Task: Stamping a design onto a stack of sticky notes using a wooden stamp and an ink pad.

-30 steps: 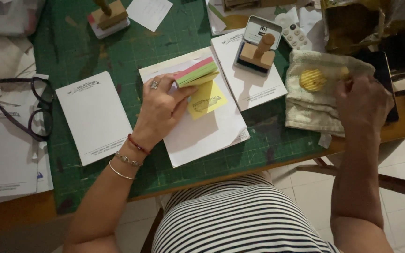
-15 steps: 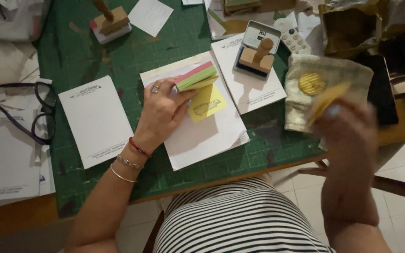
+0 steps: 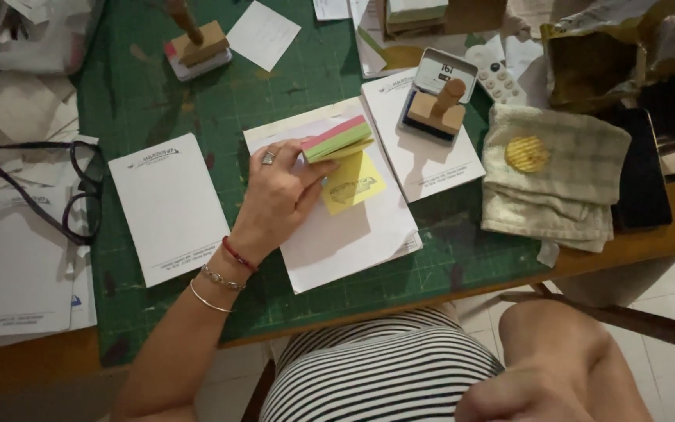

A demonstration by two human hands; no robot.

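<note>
My left hand (image 3: pixel 279 195) rests on a stack of white paper sheets (image 3: pixel 353 242) on the green cutting mat. Its fingers grip the edge of a pad of sticky notes (image 3: pixel 339 138) layered pink, green and yellow. A single yellow sticky note (image 3: pixel 355 184) with a stamped drawing lies on the paper just below the pad. My right arm (image 3: pixel 564 359) shows only as a blurred forearm at the bottom right, over my striped shirt. Its hand is outside the picture.
A wooden stamp on an open ink pad (image 3: pixel 435 105) stands right of the pad, and another wooden stamp (image 3: pixel 197 43) at the back left. A folded cloth (image 3: pixel 556 187) with a yellow disc lies at the right. White printed cards (image 3: pixel 169 207), glasses (image 3: pixel 80 195) and loose papers crowd the left.
My right hand has left the folded cloth and drawn back toward my body, out of sight. My left hand stays on the sticky note pad.
</note>
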